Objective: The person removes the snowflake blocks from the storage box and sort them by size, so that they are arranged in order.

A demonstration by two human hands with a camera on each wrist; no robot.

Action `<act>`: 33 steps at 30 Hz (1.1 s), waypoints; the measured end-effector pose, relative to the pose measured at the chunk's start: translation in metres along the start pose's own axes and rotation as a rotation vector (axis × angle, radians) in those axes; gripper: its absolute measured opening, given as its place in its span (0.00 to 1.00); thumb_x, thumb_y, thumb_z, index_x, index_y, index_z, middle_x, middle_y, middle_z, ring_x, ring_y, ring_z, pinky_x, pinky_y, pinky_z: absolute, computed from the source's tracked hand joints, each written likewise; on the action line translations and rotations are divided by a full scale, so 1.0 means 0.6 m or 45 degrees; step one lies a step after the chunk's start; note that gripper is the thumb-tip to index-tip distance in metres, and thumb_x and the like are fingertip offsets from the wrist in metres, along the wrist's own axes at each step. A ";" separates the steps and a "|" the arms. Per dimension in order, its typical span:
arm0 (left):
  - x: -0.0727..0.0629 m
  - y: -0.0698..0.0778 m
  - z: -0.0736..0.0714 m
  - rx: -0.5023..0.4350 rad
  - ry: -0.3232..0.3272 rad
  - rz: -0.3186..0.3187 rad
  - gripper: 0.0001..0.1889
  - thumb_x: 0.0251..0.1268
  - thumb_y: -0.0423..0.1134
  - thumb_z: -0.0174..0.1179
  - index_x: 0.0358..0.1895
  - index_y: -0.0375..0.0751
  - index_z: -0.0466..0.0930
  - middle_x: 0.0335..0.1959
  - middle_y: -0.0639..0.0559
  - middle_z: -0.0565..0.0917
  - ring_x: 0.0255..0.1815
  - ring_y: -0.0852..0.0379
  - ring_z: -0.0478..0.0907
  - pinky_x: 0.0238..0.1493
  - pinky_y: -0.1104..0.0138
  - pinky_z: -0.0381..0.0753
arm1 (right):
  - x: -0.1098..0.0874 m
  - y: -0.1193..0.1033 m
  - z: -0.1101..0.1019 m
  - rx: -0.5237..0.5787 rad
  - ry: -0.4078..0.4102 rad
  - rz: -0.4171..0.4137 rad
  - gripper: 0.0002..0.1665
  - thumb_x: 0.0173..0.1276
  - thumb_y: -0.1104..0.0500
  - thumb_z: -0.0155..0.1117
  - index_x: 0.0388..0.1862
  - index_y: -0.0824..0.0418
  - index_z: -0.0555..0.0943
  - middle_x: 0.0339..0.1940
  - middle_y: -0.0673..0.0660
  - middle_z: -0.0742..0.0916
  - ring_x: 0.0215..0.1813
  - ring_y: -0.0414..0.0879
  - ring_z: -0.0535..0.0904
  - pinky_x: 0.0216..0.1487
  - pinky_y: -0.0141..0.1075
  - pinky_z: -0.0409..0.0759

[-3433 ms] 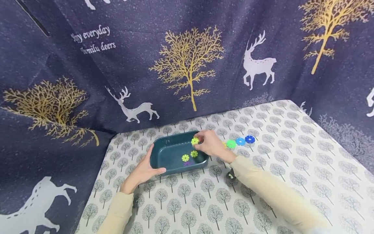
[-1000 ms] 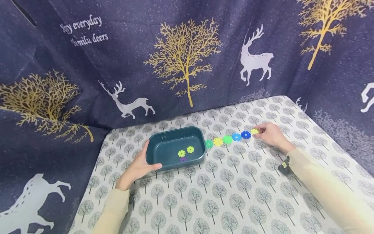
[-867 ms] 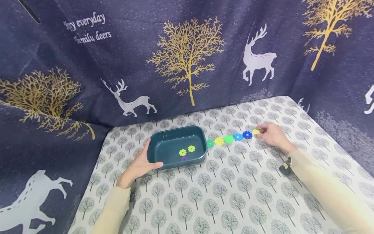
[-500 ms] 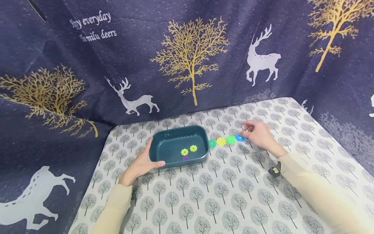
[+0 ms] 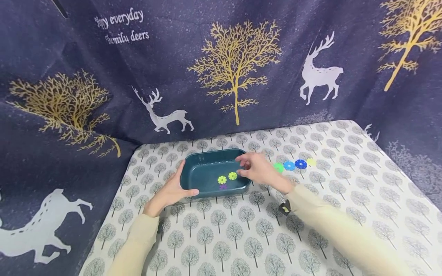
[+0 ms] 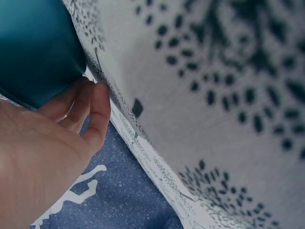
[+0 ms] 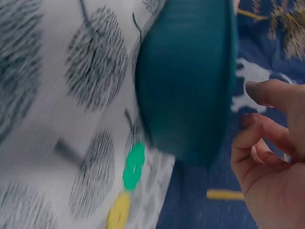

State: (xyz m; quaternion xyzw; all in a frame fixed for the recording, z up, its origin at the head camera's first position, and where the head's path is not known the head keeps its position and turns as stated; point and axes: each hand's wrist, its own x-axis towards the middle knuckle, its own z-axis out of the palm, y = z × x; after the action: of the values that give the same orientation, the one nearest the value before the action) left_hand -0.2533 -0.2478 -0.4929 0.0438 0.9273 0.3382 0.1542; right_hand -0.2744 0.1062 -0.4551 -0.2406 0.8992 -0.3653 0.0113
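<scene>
A dark teal rectangular tray (image 5: 202, 178) sits on the table. My left hand (image 5: 170, 191) grips its left end, thumb at the front side and fingers along the left wall. Inside lie two yellow-green flower-shaped plastic discs (image 5: 222, 179) and a purple disc (image 5: 223, 186). My right hand (image 5: 259, 168) is over the tray's right end, holding nothing, thumb and fingers apart. Beyond it runs a row of discs: green (image 5: 278, 167), light blue disc (image 5: 289, 165), dark blue disc (image 5: 300, 164) and yellow-green disc (image 5: 311, 162). The right hand hides the row's near part in the head view.
In the right wrist view, a teal-green disc (image 7: 134, 165) and a yellow disc (image 7: 118, 210) lie beside the tray. A tree-patterned cloth (image 5: 235, 234) covers the table. Behind it hangs a dark blue curtain (image 5: 165, 69) with deer and trees.
My right hand took a yellow-green disc from the tray, set it at the row's right end, let go and came back left over the tray. My left hand stays on the tray.
</scene>
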 end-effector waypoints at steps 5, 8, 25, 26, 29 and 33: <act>0.003 0.005 -0.006 0.004 0.012 0.006 0.73 0.60 0.63 0.79 0.92 0.61 0.26 0.92 0.30 0.44 0.89 0.21 0.49 0.81 0.22 0.56 | 0.036 -0.022 0.028 -0.166 -0.125 -0.142 0.20 0.70 0.63 0.76 0.60 0.68 0.89 0.44 0.60 0.92 0.46 0.51 0.89 0.52 0.41 0.91; 0.004 0.009 -0.009 -0.025 0.030 0.036 0.72 0.60 0.61 0.80 0.92 0.60 0.28 0.92 0.32 0.45 0.89 0.22 0.50 0.83 0.24 0.55 | 0.056 -0.027 0.037 -0.280 -0.165 -0.206 0.19 0.68 0.67 0.76 0.58 0.68 0.90 0.39 0.58 0.91 0.48 0.52 0.89 0.59 0.46 0.92; -0.004 0.002 -0.008 -0.058 0.041 0.134 0.73 0.58 0.56 0.82 0.92 0.50 0.30 0.92 0.32 0.47 0.88 0.23 0.54 0.84 0.25 0.57 | 0.082 -0.033 0.063 -0.429 -0.442 0.115 0.18 0.65 0.71 0.78 0.54 0.65 0.92 0.59 0.64 0.93 0.65 0.59 0.90 0.67 0.48 0.90; -0.003 0.002 -0.008 -0.055 0.041 0.138 0.73 0.58 0.56 0.82 0.92 0.49 0.30 0.92 0.32 0.47 0.88 0.23 0.54 0.84 0.25 0.57 | 0.082 -0.034 0.063 -0.424 -0.446 0.124 0.11 0.66 0.72 0.77 0.46 0.67 0.93 0.51 0.62 0.95 0.56 0.56 0.93 0.61 0.44 0.93; -0.004 0.000 -0.008 -0.063 0.036 0.139 0.73 0.58 0.55 0.82 0.92 0.48 0.30 0.92 0.32 0.47 0.89 0.23 0.54 0.84 0.25 0.55 | 0.084 -0.035 0.062 -0.415 -0.458 0.161 0.20 0.66 0.73 0.75 0.18 0.60 0.78 0.20 0.49 0.80 0.27 0.40 0.77 0.33 0.31 0.82; -0.004 -0.001 -0.008 -0.060 0.035 0.127 0.74 0.57 0.57 0.82 0.92 0.50 0.30 0.91 0.31 0.48 0.88 0.23 0.55 0.83 0.25 0.56 | 0.088 -0.035 0.063 -0.427 -0.483 0.194 0.39 0.66 0.71 0.75 0.13 0.49 0.56 0.16 0.45 0.55 0.21 0.39 0.51 0.23 0.29 0.58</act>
State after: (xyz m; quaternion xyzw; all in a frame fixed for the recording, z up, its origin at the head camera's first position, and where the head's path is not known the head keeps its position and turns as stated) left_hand -0.2525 -0.2518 -0.4892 0.0818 0.9178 0.3678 0.1251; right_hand -0.3048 0.0452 -0.4608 -0.2350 0.9445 -0.1576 0.1671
